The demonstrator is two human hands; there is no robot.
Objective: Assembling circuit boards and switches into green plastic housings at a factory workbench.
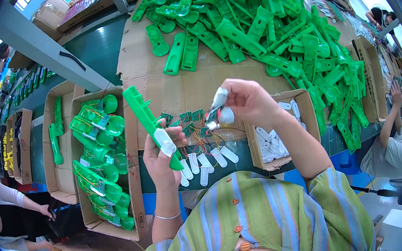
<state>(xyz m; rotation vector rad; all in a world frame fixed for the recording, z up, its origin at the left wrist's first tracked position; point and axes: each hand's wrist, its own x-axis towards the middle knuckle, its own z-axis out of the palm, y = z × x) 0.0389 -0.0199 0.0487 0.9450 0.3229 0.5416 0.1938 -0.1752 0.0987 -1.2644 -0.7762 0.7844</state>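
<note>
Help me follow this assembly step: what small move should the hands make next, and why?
Probably bring the right hand down and left toward the green plastic shell. The left hand holds that shell upright, thumb on a white insert, while the right pinches a small silver-white part apart from it.

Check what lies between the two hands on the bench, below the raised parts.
In the head view, between the left hand holding the green handle shell and the right hand, small green circuit boards with thin wires and white oblong pieces lie.
</note>
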